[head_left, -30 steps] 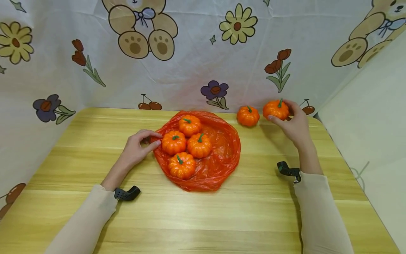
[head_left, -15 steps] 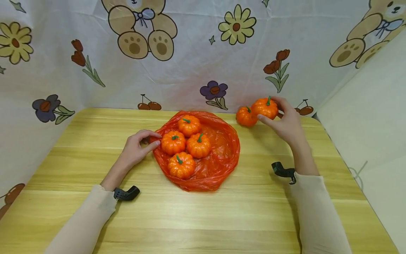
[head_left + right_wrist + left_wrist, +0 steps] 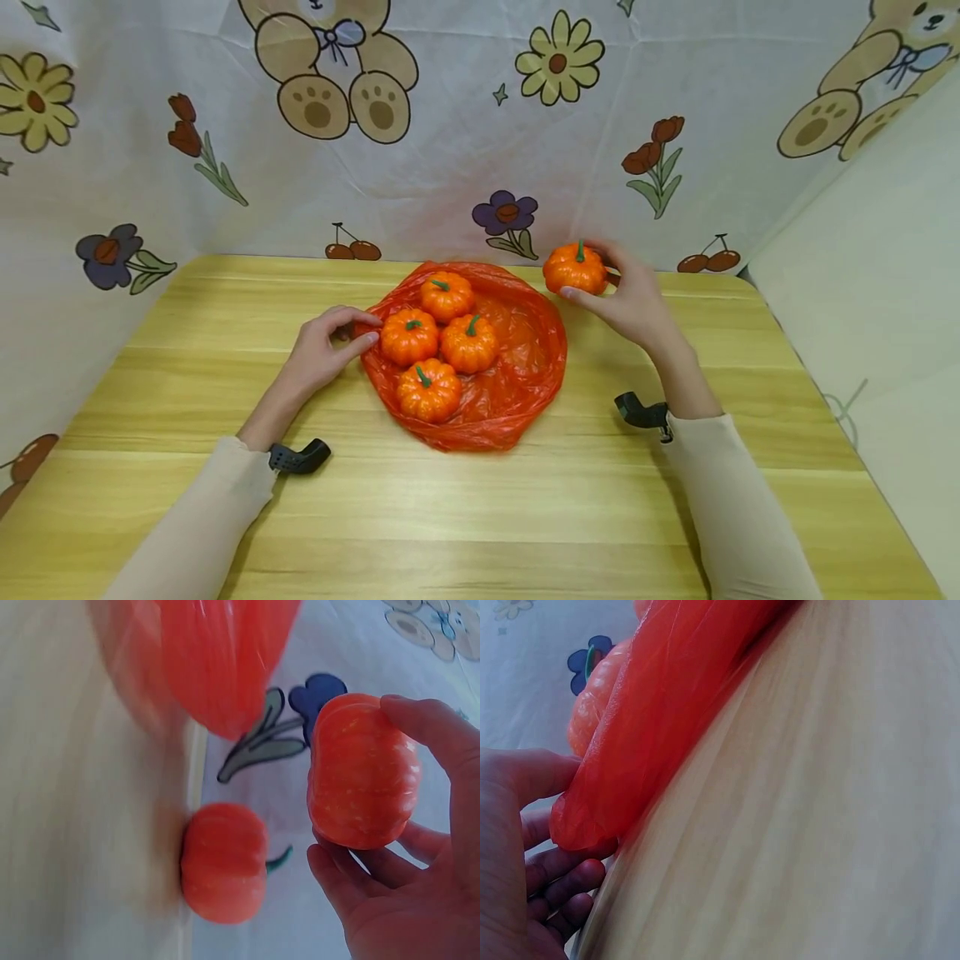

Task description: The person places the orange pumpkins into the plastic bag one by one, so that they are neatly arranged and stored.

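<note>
A red plastic bag [image 3: 525, 392] lies spread open on the table, its rim rolled into a ring. Inside it, on the left, sit several small orange pumpkins [image 3: 470, 343] with green stems. My left hand [image 3: 322, 346] pinches the bag's left rim between thumb and fingers; the left wrist view shows the bag's edge [image 3: 592, 802] in that grip. Beyond the bag's right rim, my right hand [image 3: 630, 296] holds another pumpkin [image 3: 575, 268] raised off the table. One more pumpkin [image 3: 223, 862] rests on the table in the right wrist view; in the head view the held one hides it.
The wooden table [image 3: 450, 517] ends at the back against a cloth [image 3: 450, 167] printed with bears and flowers. A pale wall [image 3: 885, 333] runs along the right side. Dark wrist cameras [image 3: 300, 457] sit on both wrists.
The right hand has carried its pumpkin leftward from the back right, passing in front of the other pumpkin, towards the bag. The left hand stays at the rim.
</note>
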{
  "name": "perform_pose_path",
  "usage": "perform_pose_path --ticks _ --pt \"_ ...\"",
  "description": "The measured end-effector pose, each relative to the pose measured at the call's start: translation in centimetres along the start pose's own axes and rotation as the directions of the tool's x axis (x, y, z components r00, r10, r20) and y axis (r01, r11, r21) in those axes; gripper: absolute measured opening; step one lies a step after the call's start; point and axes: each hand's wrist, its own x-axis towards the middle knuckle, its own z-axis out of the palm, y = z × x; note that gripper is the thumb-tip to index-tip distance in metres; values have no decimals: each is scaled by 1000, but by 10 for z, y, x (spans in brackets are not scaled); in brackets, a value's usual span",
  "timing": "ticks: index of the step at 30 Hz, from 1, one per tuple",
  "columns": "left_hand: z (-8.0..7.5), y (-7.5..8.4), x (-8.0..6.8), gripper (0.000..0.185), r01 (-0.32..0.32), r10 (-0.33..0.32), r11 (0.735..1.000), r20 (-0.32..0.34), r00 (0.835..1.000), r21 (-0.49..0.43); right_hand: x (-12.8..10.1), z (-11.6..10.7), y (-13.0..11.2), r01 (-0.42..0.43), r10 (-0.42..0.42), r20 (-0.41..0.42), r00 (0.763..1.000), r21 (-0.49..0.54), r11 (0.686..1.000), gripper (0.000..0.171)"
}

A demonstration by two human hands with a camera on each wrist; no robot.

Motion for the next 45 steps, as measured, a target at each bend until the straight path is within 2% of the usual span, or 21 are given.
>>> perform_pose_path --ticks 11,15,20,30,39,45 --pt "1 -1 1 18 7 -7 1000 0 1000 6 -2 24 -13 17 -20 59 998 51 999 76" --pt "1 -1 1 19 16 -16 1000 0 1000 6 -4 34 -18 51 -58 82 995 80 995 76" --pt "0 -1 0 19 15 -15 1000 -1 1000 3 -5 45 -21 80 -87 113 990 66 995 77" --pt "2 -2 1 19 5 -5 1000 1 1000 -4 -7 54 -16 80 -90 161 983 70 994 76" --pt "2 -2 1 19 2 -2 1000 6 1000 -5 -8 59 -11 80 -90 160 983 67 994 76" --pt "2 -1 1 19 5 -5 1000 5 1000 -4 -8 61 -8 81 -84 191 978 25 996 78"
